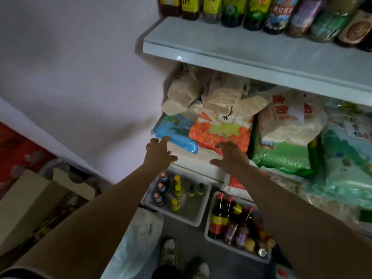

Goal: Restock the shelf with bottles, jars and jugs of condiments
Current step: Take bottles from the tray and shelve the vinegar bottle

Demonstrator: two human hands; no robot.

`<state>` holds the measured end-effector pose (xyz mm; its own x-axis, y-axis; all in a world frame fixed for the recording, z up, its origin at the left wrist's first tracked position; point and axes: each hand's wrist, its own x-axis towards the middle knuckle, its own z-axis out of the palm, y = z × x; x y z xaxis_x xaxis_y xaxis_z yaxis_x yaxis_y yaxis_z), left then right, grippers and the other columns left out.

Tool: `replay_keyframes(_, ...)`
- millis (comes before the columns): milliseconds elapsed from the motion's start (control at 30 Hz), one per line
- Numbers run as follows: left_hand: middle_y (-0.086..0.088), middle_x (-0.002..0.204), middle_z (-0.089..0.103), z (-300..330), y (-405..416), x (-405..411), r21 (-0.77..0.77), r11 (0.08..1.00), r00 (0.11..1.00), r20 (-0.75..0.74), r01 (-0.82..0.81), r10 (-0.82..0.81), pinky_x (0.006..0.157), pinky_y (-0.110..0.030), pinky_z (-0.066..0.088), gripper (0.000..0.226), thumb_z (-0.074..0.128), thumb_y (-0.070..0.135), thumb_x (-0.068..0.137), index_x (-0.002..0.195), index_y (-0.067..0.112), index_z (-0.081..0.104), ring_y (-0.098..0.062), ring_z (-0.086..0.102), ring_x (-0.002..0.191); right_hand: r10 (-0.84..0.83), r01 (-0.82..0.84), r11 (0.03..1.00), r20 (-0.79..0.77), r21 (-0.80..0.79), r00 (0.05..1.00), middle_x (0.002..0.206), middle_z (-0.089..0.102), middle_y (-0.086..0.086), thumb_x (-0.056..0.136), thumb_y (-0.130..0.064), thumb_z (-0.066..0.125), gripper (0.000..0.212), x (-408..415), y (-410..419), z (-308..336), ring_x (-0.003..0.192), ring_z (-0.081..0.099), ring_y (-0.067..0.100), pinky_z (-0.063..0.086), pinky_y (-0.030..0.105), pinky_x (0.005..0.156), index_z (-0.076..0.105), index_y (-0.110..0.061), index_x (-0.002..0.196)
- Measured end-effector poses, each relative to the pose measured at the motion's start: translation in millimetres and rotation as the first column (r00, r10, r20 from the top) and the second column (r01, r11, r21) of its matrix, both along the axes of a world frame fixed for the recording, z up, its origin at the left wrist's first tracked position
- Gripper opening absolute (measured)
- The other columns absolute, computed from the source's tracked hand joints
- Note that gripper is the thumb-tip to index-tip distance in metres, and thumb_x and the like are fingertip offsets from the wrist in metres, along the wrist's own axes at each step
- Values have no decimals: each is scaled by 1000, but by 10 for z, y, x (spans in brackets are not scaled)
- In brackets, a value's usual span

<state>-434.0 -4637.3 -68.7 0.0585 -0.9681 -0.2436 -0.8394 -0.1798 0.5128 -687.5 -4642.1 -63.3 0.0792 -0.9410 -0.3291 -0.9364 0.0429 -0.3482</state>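
Both my arms reach forward over two grey bins on the floor. My left hand (pixel 160 153) and my right hand (pixel 229 155) are empty, fingers spread, near the front edge of the lower shelf by a blue bag (pixel 177 129) and an orange bag (pixel 219 131). The left bin (pixel 192 215) holds several small bottles with yellow and red caps. The right bin (pixel 210 237) holds dark sauce bottles (pixel 218 215) and jars. A row of condiment bottles (pixel 253 13) stands at the back of the white upper shelf (pixel 231 49).
Sacks of rice and grain fill the lower shelf, among them a green one (pixel 281 158). A cardboard box (pixel 34 200) stands at the left on the floor, a white plastic bag (pixel 138 236) below my left arm. My feet (pixel 181 256) show at the bottom.
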Motion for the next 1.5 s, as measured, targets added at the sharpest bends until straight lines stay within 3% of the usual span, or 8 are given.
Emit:
replay_keyframes(200,-16,126,52,-1088,180,149,169,986,999,-29,-14,19,95,-39,38,66,77,37,79,138,22,50,-35,47,121,-125,105,972,81,211,989,140,46,8,87,-42,73,58,142,213,-1146,129,48,28,50,42,99,51,-21,137)
replay_keyframes(400,-14,121,63,-2215,343,81,261,965,992,-121,11,22,92,-34,43,61,81,34,76,129,13,61,-33,58,113,-298,239,916,147,322,943,124,56,-3,87,-47,72,51,120,388,-2217,112,56,20,44,30,86,59,-21,130)
replay_keyframes(567,-12,119,62,-3260,315,-117,286,958,979,-197,8,51,93,-40,45,54,76,35,85,130,12,58,-30,59,110,-452,390,878,212,277,867,117,64,-4,90,-42,70,37,16,242,-3060,107,59,18,46,33,84,66,-25,122)
replay_keyframes(833,-10,136,58,-4784,-106,-652,253,967,948,-302,-26,104,94,-22,34,57,67,36,93,140,8,50,-25,51,127,-525,476,851,327,224,786,113,71,-5,85,-42,76,35,-32,-178,-4655,95,64,14,52,34,86,68,-34,119)
replay_keyframes(967,-8,152,44,-5453,-258,-778,293,954,921,-349,-68,174,106,-23,30,69,66,34,94,151,10,36,-23,40,140,-518,468,855,359,223,776,131,62,-14,86,-43,76,45,-24,-338,-5374,117,59,15,51,41,100,62,-38,128)
replay_keyframes(1100,-6,153,43,-5893,-351,-822,296,954,915,-372,-44,157,101,-20,30,67,65,29,95,152,12,34,-22,39,140,-522,460,853,387,246,760,134,60,-15,85,-42,77,49,-23,-383,-5869,126,53,17,48,46,103,59,-41,131)
replay_keyframes(1300,-5,136,59,-6090,-409,-845,213,977,916,-391,-7,92,86,-10,29,53,65,26,95,144,13,47,-20,51,126,-527,467,849,444,246,724,121,66,-10,81,-36,80,38,-11,-394,-6204,118,58,12,48,30,93,66,-46,115)
replay_keyframes(1500,0,98,59,-6098,-443,-857,139,990,917,-398,13,43,68,-21,30,29,62,24,97,120,6,60,-16,52,90,-495,449,868,446,213,746,116,67,-10,85,-35,77,36,4,-412,-6249,110,58,12,49,31,93,68,-37,120)
